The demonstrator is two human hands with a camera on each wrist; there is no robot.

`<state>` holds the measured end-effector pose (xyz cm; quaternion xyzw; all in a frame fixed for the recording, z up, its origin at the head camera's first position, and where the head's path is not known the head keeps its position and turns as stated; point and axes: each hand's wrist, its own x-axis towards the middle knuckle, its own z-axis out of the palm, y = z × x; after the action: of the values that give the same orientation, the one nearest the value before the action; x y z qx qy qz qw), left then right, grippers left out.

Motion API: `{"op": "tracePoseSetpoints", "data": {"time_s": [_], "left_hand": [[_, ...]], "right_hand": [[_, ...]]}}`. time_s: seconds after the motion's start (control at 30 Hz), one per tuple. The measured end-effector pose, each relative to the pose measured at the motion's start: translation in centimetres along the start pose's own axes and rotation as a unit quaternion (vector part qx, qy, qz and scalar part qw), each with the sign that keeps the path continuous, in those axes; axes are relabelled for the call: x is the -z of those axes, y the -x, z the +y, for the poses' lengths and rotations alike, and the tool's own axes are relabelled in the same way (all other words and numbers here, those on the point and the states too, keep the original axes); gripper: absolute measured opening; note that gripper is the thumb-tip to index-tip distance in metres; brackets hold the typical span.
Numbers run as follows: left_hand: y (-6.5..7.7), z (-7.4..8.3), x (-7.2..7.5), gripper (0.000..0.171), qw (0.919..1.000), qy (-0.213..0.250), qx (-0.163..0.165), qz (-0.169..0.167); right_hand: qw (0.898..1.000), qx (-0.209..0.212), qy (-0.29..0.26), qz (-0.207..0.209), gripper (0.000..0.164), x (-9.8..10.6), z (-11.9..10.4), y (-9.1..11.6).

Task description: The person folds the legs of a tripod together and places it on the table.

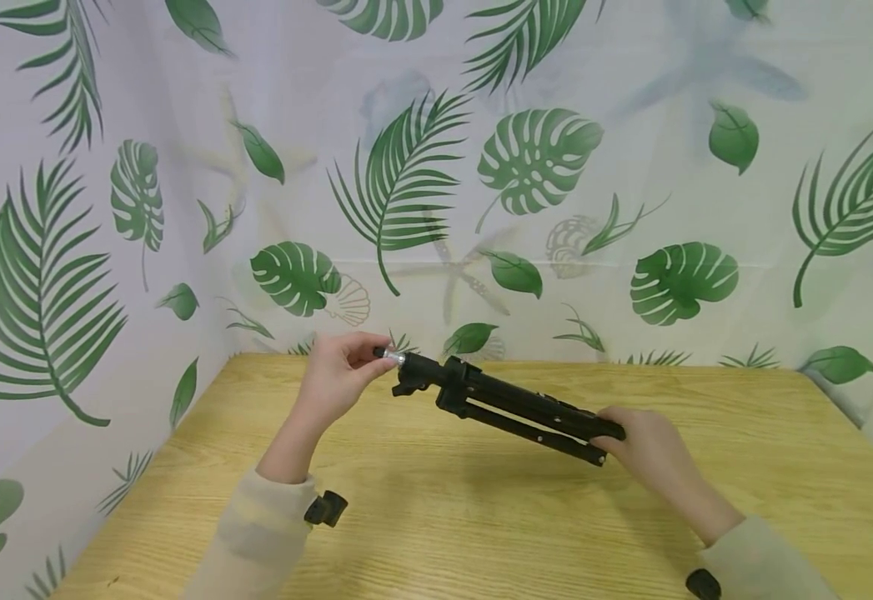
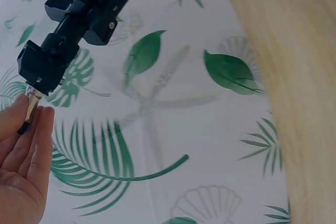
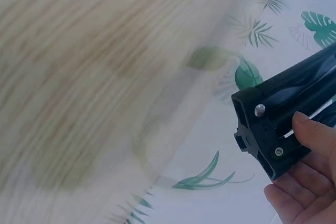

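Observation:
A black folded tripod stand (image 1: 534, 404) is held at a slant above the table, its narrow end up to the left. My left hand (image 1: 334, 375) pinches the silver metal stud (image 1: 394, 357) at that end between thumb and fingers. In the left wrist view, the stud (image 2: 32, 100) has a dark tip that shows between thumb and fingers. Around the other end, where the folded legs finish, my right hand (image 1: 654, 446) grips the stand. The right wrist view shows my thumb on the riveted leg end (image 3: 262, 129) with the fingers beneath.
Below is a wood-grain table (image 1: 436, 517). A white cloth (image 1: 421, 308) printed with green leaves hangs behind it and along the left side. Beige sleeves (image 1: 256, 533) cover both forearms, with a small black device (image 1: 326, 508) at the left wrist.

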<state>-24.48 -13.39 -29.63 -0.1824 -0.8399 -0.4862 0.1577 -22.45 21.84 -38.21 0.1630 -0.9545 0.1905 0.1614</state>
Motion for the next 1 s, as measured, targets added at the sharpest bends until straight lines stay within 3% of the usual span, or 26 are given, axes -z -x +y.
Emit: {"op": "tracePoseSetpoints", "data": {"time_s": [0.23,0.4,0.57,0.67,1.0], "left_hand": [[0.8,-1.8,-0.8,0.017,0.9982,-0.047,0.029,-0.022],[1.3,-3.2,-1.4,0.015,0.9940,-0.102,0.012,-0.037],[1.7,-4.5,-2.0,0.010,0.9770,-0.197,-0.034,-0.076],[1.9,-5.2,-2.3,0.007,0.9669,-0.232,-0.041,-0.099],[2.5,-7.5,-3.3,0.010,0.9566,-0.249,-0.021,-0.150]], "right_hand": [[1.000,-0.004,0.015,0.002,0.023,0.2,0.4,0.2],[1.000,-0.007,0.023,-0.001,0.026,0.3,0.6,0.2],[0.999,-0.002,0.033,-0.002,0.028,0.2,0.7,0.2],[0.999,0.007,0.041,0.001,0.028,0.1,0.6,0.2],[0.996,0.036,0.079,0.011,0.027,-1.1,0.8,0.2]]}}
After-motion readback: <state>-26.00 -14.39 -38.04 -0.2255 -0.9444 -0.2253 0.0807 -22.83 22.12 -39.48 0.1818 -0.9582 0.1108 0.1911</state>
